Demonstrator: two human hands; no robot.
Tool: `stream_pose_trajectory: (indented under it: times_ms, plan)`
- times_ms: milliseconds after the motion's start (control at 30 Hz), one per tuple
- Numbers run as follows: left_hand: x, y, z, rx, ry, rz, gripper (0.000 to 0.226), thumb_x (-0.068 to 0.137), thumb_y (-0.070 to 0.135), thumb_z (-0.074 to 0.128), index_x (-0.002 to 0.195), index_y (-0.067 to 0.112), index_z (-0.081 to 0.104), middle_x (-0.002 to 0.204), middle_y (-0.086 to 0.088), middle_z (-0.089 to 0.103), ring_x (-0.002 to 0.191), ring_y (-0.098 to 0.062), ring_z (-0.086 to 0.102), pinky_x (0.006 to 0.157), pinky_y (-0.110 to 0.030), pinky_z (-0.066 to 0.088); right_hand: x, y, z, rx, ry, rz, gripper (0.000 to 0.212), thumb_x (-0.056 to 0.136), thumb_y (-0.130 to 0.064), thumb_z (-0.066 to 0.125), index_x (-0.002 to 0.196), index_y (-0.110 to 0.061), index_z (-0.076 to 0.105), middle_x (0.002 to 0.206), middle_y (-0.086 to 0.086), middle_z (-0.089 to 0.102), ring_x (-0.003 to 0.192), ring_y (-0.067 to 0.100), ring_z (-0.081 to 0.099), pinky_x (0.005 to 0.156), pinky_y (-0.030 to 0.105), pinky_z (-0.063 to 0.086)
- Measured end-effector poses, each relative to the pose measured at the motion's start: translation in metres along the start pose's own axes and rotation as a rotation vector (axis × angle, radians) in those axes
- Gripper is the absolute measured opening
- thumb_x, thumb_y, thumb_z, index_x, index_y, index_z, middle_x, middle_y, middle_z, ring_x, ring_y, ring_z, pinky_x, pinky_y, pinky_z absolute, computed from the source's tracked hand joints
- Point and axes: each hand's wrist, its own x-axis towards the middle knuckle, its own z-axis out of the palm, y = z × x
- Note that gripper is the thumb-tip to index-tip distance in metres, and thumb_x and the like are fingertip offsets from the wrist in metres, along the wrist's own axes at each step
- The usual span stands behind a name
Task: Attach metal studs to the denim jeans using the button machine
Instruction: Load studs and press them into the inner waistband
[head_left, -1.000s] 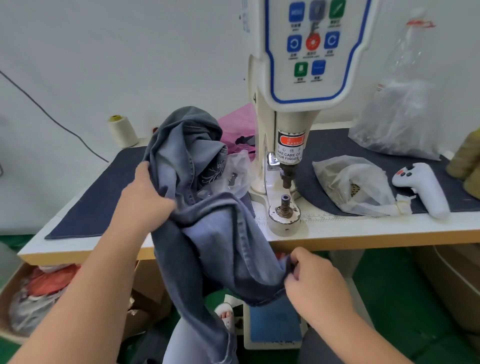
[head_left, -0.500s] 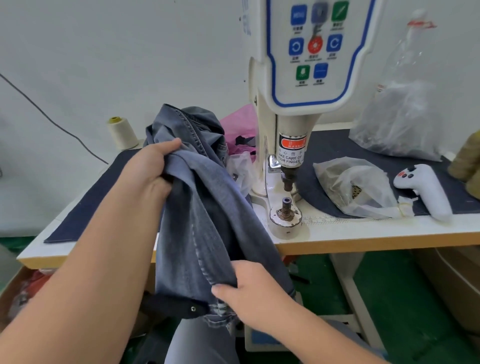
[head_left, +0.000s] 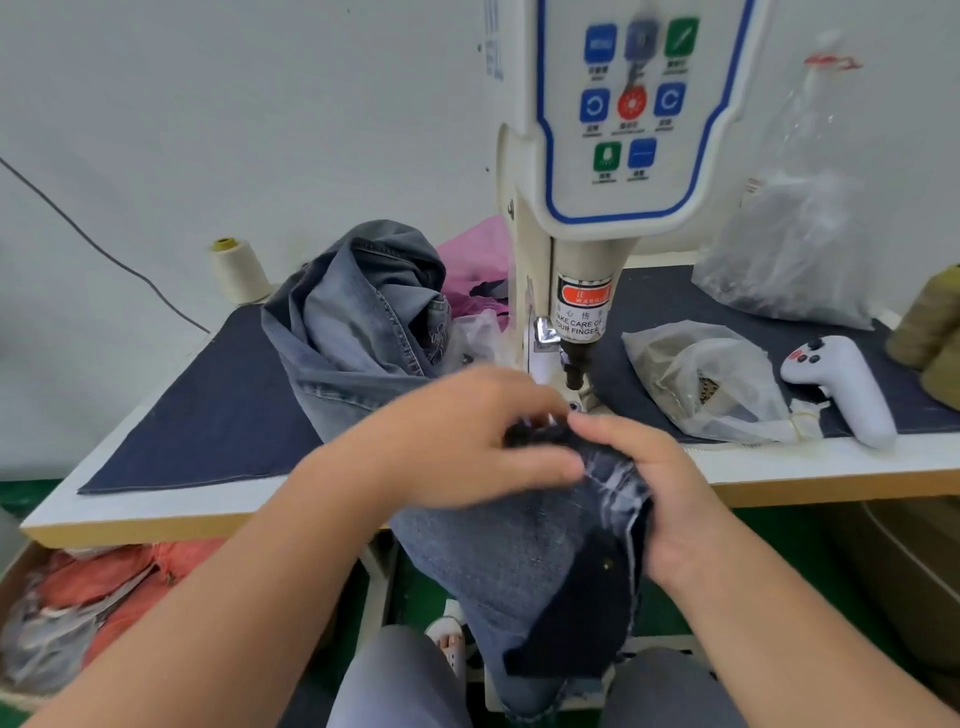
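Denim jeans (head_left: 540, 551) hang off the near edge of the counter (head_left: 831, 470) and down between our knees, while the rest of the garment is heaped on the dark mat at far left. Our left hand (head_left: 462, 441) grips a dark fold of the fabric at the counter's edge, fingers curled over it and thumb beneath, though motion blur softens the fingertips. Our right hand (head_left: 649, 493) pinches the same fold from the right, its fingers wrapped round the seam, and the two hands almost touch. A small brass stud (head_left: 610, 560) shows on the dark inner side of the cloth below the right hand.

Just beyond the hands stands the button machine (head_left: 587, 249), its punch pointing down above the held fold and a red warning label on its neck. Its control panel with blue, green and red buttons fills the top of the view. To the right on the counter lie a clear bag of metal studs (head_left: 706, 384) and a white handheld controller (head_left: 841, 387). Farther back a larger plastic bag (head_left: 795, 260) leans against the wall. A cream thread cone (head_left: 238, 270) stands at far left, and pink fabric (head_left: 475, 260) shows behind the jeans.
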Motion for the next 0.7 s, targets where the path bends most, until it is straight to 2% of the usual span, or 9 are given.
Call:
stream_pose_trajectory:
  times_ms: [33,100,200,267,333,400,467,567,700]
  plan:
    - [0.003,0.003,0.005,0.031,-0.098,-0.002,0.061,0.081,0.069,0.058,0.129,0.032,0.053,0.113,0.013,0.06,0.099,-0.005,0.057,0.086,-0.028,0.05,0.001,-0.005,-0.001,0.014,0.006,0.023,0.018,0.072,-0.019,0.069,0.079,-0.005,0.079,0.08,0.014,0.074,0.067,0.025,0.072,0.058,0.031,0.058]
    - [0.007,0.001,0.015,0.039,-0.086,-0.04,0.062,0.077,0.063,0.071,0.125,0.029,0.052,0.11,0.013,0.06,0.095,-0.005,0.056,0.078,-0.023,0.045,0.002,-0.011,-0.005,0.004,0.055,0.048,0.023,0.071,-0.024,0.069,0.079,-0.004,0.079,0.082,0.015,0.074,0.068,0.026,0.073,0.059,0.032,0.058]
    - [0.012,-0.002,0.016,0.019,-0.004,-0.076,0.035,0.082,0.051,0.072,0.089,0.022,0.053,0.078,0.009,0.056,0.067,-0.005,0.05,0.057,-0.024,0.034,0.004,-0.01,-0.005,0.021,0.066,0.069,0.034,0.077,-0.03,0.067,0.092,-0.002,0.078,0.093,0.019,0.073,0.078,0.029,0.071,0.066,0.035,0.059]
    - [0.012,-0.009,0.011,-0.062,0.019,-0.122,0.037,0.087,0.045,0.069,0.075,0.018,0.048,0.066,0.008,0.049,0.057,-0.007,0.043,0.055,-0.026,0.031,0.004,-0.003,-0.008,-0.021,0.124,-0.045,0.037,0.08,-0.035,0.066,0.1,-0.005,0.076,0.096,0.015,0.072,0.083,0.028,0.069,0.068,0.037,0.058]
    - [0.011,-0.016,0.005,-0.182,0.044,-0.216,0.04,0.091,0.043,0.065,0.068,0.019,0.042,0.059,0.011,0.043,0.052,-0.005,0.038,0.056,-0.027,0.03,-0.001,0.005,-0.016,-0.303,0.326,-0.278,0.027,0.075,-0.042,0.069,0.087,-0.018,0.071,0.085,0.003,0.067,0.082,0.022,0.063,0.069,0.035,0.052]
    - [0.01,-0.024,0.002,-0.246,0.079,-0.322,0.039,0.093,0.043,0.062,0.069,0.019,0.043,0.057,0.014,0.044,0.049,-0.002,0.039,0.057,-0.028,0.031,-0.014,0.015,-0.024,-0.687,0.463,-0.428,0.025,0.071,-0.051,0.067,0.079,-0.027,0.065,0.08,-0.006,0.064,0.082,0.013,0.061,0.074,0.028,0.047]
    - [0.009,-0.029,0.002,-0.29,0.099,-0.382,0.037,0.094,0.044,0.059,0.076,0.012,0.052,0.063,0.011,0.05,0.053,-0.002,0.045,0.06,-0.029,0.037,-0.025,0.028,-0.029,-0.885,0.354,-0.327,0.029,0.069,-0.054,0.068,0.088,-0.032,0.066,0.079,-0.009,0.066,0.077,0.006,0.064,0.071,0.018,0.047]
    - [0.007,-0.032,0.003,-0.418,0.08,-0.414,0.035,0.096,0.043,0.059,0.085,0.009,0.059,0.072,-0.004,0.061,0.065,-0.011,0.057,0.069,-0.037,0.046,-0.026,0.047,-0.031,-0.936,0.219,-0.057,0.035,0.081,-0.04,0.073,0.111,-0.036,0.056,0.071,-0.009,0.064,0.066,0.001,0.062,0.071,0.022,0.046]
    - [0.005,-0.035,0.004,-0.538,0.058,-0.433,0.037,0.099,0.039,0.056,0.097,0.003,0.058,0.085,-0.009,0.063,0.078,-0.02,0.059,0.08,-0.044,0.048,-0.015,0.05,-0.032,-0.949,0.339,-0.098,0.036,0.086,-0.033,0.072,0.113,-0.044,0.05,0.076,-0.006,0.064,0.065,0.001,0.061,0.064,0.023,0.047]
